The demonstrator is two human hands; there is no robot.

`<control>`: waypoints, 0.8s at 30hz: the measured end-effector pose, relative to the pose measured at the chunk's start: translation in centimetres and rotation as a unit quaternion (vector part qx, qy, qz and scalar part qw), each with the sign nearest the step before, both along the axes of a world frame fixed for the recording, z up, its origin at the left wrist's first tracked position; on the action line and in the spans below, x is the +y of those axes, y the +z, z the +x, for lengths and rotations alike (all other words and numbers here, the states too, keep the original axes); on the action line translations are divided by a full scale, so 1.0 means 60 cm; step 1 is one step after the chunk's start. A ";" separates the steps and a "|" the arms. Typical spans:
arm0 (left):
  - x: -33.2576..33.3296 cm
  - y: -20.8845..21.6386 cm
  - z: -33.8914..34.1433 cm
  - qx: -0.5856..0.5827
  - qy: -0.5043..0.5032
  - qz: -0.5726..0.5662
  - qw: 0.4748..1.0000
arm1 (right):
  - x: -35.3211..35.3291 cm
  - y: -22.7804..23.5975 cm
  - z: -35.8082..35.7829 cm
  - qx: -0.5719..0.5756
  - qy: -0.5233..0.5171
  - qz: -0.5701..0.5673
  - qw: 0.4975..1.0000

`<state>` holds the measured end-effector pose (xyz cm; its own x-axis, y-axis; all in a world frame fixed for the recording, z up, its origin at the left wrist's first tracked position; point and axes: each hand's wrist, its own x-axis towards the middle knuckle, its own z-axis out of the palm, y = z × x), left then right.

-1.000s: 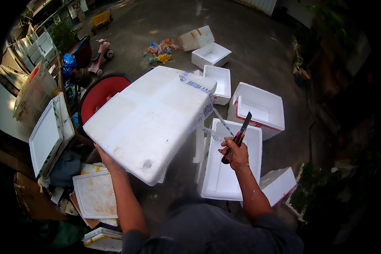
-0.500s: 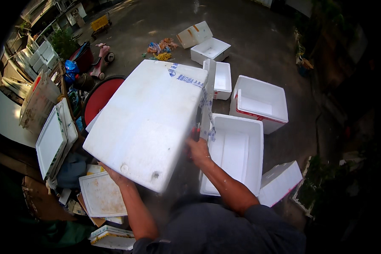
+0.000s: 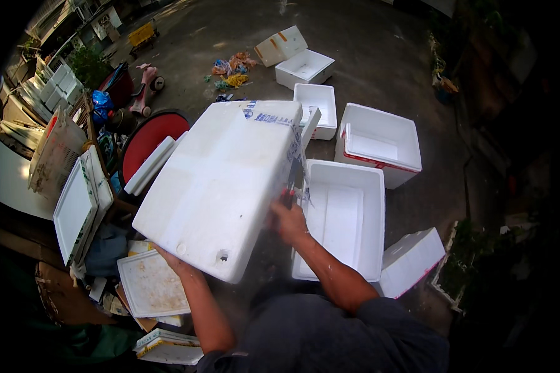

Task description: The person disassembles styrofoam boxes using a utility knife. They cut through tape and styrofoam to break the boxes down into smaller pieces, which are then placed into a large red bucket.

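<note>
A large white foam box (image 3: 211, 186) is tilted in front of me, its broad blank face toward me. Clear tape with blue print (image 3: 274, 118) runs over its far right corner, and a loose strip hangs down its right side. Beneath the near left edge my left hand (image 3: 175, 261) supports the box, its fingertips hidden. My right hand (image 3: 287, 221) is closed round a small tool with a red and dark handle (image 3: 287, 197), against the taped right side; blur hides its exact kind. A white foam slab (image 3: 311, 127) sticks out beyond that side.
Right of me stand open foam boxes (image 3: 370, 217), (image 3: 410, 177), with another foam box (image 3: 414, 261) tipped nearby. More boxes (image 3: 305, 68) and crumpled plastic bags (image 3: 233, 68) lie ahead. At left are a red tub (image 3: 144, 146), stacked foam lids (image 3: 74, 208) and a stained lid (image 3: 152, 283).
The foam box has tilted and its far edge has dropped, uncovering white foam pieces by the red tub. My right hand has shifted slightly down along the taped side with the tool.
</note>
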<state>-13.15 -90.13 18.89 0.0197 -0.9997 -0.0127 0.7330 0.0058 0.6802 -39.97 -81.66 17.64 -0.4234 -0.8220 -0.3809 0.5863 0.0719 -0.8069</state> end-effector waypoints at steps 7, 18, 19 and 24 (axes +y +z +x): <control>-0.009 -0.009 0.008 -0.009 -0.007 -0.007 1.000 | 0.008 0.000 0.013 -0.063 -0.026 -0.025 0.997; 0.022 0.048 0.043 0.037 -0.019 0.067 0.997 | 0.017 -0.020 -0.154 -0.289 -0.146 -0.092 0.942; 0.021 0.047 0.051 0.036 -0.019 0.068 0.997 | 0.015 -0.027 -0.180 -0.301 -0.168 -0.110 0.932; 0.027 0.051 0.082 0.028 -0.005 0.069 0.997 | 0.017 -0.025 -0.276 -0.259 -0.282 -0.102 0.918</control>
